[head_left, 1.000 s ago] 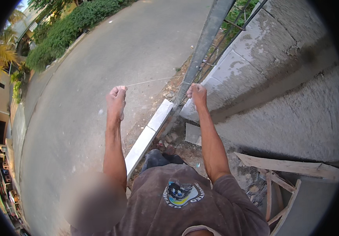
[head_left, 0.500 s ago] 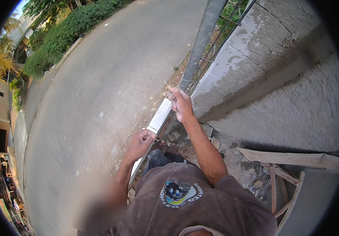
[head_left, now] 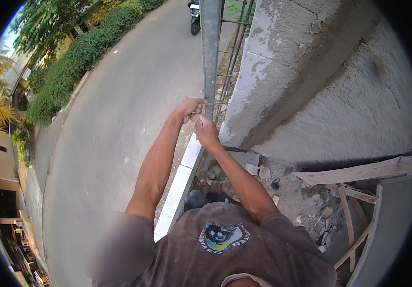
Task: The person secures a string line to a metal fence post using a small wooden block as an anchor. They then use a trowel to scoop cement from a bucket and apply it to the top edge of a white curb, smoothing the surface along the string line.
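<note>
My left hand (head_left: 191, 106) is closed on a thin, pale string beside the upright grey metal post (head_left: 210, 57). My right hand (head_left: 205, 128) is just below it and to the right, fingers pinched on the same string, close against the post. Thin line runs round the post at that height, near a cage of steel bars (head_left: 230, 62). Below my hands a row of white blocks (head_left: 186, 158) forms a narrow ledge running toward me. Along the right side stands a block wall (head_left: 321, 95), roughly plastered, with a darker band of mortar across it.
A paved road (head_left: 100, 143) lies on the left, with a scooter (head_left: 194, 19) at its far part and a hedge (head_left: 72, 71) along its edge. Rubble (head_left: 263, 172) covers the ground below right. A wooden plank (head_left: 352, 172) and timber frame (head_left: 347, 220) are at the lower right.
My hands were apart with string stretched between them; the left dropped, then rose rightward to meet the right at the post. My view has turned, and a scooter has appeared on the road.
</note>
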`<action>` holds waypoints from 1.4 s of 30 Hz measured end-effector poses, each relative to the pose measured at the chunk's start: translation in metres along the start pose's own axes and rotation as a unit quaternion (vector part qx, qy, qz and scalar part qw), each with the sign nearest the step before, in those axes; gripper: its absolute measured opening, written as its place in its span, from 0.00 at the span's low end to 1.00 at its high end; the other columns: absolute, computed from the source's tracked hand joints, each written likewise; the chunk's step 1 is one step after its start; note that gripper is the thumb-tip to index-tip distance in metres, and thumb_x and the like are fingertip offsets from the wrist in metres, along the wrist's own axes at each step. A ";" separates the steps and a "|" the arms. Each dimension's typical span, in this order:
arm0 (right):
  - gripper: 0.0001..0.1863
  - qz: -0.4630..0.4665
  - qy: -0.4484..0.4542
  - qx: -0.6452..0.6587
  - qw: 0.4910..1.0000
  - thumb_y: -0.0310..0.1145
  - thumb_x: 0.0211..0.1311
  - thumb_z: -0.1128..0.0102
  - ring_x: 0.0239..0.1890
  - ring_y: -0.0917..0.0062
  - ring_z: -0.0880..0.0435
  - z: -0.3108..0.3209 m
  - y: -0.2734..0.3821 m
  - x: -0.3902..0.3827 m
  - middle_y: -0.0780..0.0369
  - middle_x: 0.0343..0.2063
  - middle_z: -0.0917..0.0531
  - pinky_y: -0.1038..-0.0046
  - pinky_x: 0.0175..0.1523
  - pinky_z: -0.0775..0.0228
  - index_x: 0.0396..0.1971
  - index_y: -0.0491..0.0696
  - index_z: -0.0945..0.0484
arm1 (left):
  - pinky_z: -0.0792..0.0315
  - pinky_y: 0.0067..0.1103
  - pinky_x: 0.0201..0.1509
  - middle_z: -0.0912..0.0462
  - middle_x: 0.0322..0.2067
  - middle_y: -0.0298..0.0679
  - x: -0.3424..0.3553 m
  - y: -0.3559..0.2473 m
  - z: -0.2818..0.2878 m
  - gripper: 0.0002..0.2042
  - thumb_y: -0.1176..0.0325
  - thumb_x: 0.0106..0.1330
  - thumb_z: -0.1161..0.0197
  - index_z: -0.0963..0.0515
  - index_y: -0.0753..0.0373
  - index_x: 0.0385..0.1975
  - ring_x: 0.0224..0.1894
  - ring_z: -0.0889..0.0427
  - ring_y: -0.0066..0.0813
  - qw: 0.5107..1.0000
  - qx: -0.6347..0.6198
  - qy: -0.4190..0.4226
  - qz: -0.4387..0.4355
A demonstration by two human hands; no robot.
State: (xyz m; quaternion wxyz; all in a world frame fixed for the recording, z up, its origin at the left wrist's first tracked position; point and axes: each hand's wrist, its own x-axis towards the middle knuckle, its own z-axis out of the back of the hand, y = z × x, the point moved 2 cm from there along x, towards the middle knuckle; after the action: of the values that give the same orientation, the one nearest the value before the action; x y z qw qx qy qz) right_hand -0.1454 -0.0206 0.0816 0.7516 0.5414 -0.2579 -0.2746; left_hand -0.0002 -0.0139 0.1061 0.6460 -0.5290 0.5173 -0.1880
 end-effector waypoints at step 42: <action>0.14 -0.158 -0.125 0.435 0.878 0.37 0.73 0.45 0.47 0.75 0.20 0.003 -0.027 0.029 0.58 0.48 0.18 0.73 0.54 0.29 0.48 0.42 0.23 | 0.55 0.19 0.14 0.35 0.13 0.24 0.008 -0.003 0.000 0.10 0.63 0.61 0.37 0.23 0.60 0.21 0.13 0.44 0.13 0.989 0.139 -0.038 0.039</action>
State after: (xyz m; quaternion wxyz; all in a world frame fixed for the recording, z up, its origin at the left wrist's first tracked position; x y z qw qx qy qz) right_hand -0.1308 -0.0500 0.0593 0.3487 0.8083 -0.3545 -0.3152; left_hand 0.0039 -0.0218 0.1051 0.7394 -0.4202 0.4814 -0.2120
